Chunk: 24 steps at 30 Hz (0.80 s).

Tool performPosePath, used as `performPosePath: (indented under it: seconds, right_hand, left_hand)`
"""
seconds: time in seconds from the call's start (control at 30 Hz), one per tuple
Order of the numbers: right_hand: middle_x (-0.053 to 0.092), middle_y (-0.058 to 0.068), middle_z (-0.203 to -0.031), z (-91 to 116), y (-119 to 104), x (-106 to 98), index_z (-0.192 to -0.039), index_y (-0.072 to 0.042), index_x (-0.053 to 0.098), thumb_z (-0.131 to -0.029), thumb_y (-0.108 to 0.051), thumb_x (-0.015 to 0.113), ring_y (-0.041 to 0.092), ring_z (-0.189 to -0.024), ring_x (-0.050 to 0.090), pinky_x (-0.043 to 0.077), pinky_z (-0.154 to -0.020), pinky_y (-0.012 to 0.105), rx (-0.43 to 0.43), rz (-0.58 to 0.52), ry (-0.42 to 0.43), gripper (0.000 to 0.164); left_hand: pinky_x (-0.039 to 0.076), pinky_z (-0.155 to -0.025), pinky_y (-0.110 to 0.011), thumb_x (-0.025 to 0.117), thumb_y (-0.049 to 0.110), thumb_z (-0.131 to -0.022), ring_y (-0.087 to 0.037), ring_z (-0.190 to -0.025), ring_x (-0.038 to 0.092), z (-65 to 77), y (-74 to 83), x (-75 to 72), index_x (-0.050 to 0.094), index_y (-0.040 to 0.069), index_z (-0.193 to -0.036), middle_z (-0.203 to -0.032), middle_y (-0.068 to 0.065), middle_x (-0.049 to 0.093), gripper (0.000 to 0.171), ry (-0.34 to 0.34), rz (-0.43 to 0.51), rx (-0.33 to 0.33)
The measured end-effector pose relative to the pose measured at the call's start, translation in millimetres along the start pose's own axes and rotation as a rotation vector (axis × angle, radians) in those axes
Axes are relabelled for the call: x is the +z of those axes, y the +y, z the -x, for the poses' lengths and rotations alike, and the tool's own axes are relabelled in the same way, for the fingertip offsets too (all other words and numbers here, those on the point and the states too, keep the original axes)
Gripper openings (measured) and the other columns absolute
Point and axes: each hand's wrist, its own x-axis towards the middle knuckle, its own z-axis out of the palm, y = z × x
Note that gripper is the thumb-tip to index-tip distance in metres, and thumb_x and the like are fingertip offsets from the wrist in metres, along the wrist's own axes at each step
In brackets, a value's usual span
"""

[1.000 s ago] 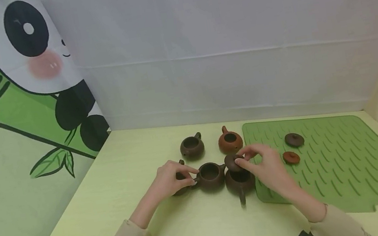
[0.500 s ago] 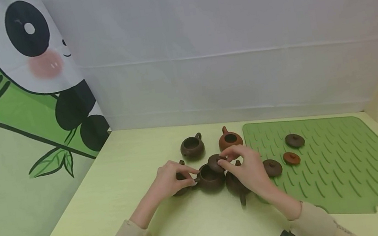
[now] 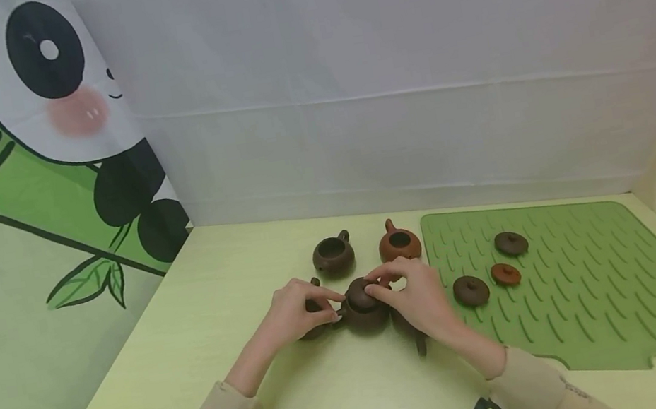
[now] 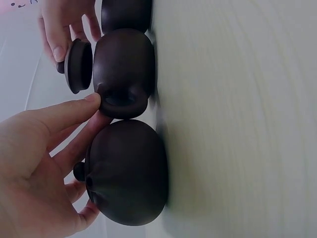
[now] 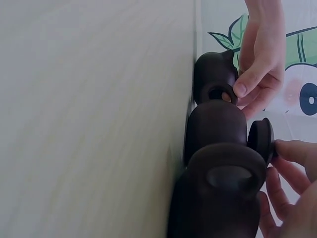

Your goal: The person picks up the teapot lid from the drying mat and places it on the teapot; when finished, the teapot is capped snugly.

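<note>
Shifted left since half a second ago: dark brown lid [image 3: 357, 295] with right hand [image 3: 418, 294], now nearly centred just above the mouth of the dark brown teapot [image 3: 367, 320], middle of front row on bench [image 3: 346, 402]. In right hand, close pinch on knob [image 4: 61, 67]; in left hand [image 3: 293, 312], thumb-and-finger pinch on handle [image 4: 141, 108]. Best to level lid, lower gently, steady handle. Handle leftward; spout hidden; long axis probably left-to-right.

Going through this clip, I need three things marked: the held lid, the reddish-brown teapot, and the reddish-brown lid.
Held lid [image 4: 77, 67]: left wrist view, on the side of its body.
Reddish-brown teapot [image 3: 395, 254]: head view, on its body below the opening.
Reddish-brown lid [image 3: 504, 276]: head view, on its top face.
</note>
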Motion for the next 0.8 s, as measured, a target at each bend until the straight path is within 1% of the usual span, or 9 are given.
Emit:
performPosePath:
  seconds: [0.13, 0.27, 0.53, 0.8]
  right_hand:
    - [0.066, -0.008, -0.074, 0.1, 0.1, 2.0, -0.092, -0.026, 0.079, -0.080, -0.025, 0.082, 0.019, -0.083, 0.063, 0.042, -0.071, 0.026, -0.001, 0.009, -0.017, 0.012]
    - [0.066, -0.008, -0.075, -0.4, 0.7, 4.1, -0.091, -0.025, 0.079, -0.080, -0.025, 0.082, 0.020, -0.081, 0.063, 0.041, -0.069, 0.025, -0.002, 0.013, -0.025, 0.012]
    - [0.071, -0.008, -0.081, -1.4, 2.1, 7.1, -0.091, -0.026, 0.079, -0.080, -0.025, 0.082, 0.016, -0.082, 0.065, 0.044, -0.072, 0.028, -0.005, 0.046, -0.027, 0.012]
    - [0.073, -0.008, -0.087, -2.4, 2.3, 7.8, -0.091, -0.027, 0.079, -0.080, -0.025, 0.082, 0.017, -0.085, 0.066, 0.044, -0.083, 0.038, 0.012, 0.059, -0.045, 0.012]
  left_hand:
    - [0.042, -0.069, -0.027, 0.079, 0.017, -0.083, -0.003, -0.072, 0.060, 0.6, -0.3, -0.4, 0.079, 0.023, -0.106, -0.072, 0.012, 0.074, 0.024, -0.005, 0.003, 0.004]
    - [0.042, -0.070, -0.028, 0.079, 0.016, -0.083, -0.005, -0.072, 0.061, 0.6, -0.7, -0.3, 0.079, 0.023, -0.106, -0.073, 0.012, 0.074, 0.024, -0.002, 0.002, 0.006]
    - [0.041, -0.072, -0.029, 0.079, 0.017, -0.083, -0.002, -0.073, 0.060, 1.0, 1.0, -0.7, 0.079, 0.022, -0.106, -0.073, 0.013, 0.074, 0.024, 0.005, -0.008, 0.007]
    - [0.042, -0.072, -0.029, 0.079, 0.017, -0.083, -0.005, -0.073, 0.062, 1.3, 0.9, -0.3, 0.079, 0.022, -0.105, -0.073, 0.012, 0.074, 0.023, 0.007, -0.005, 0.005]
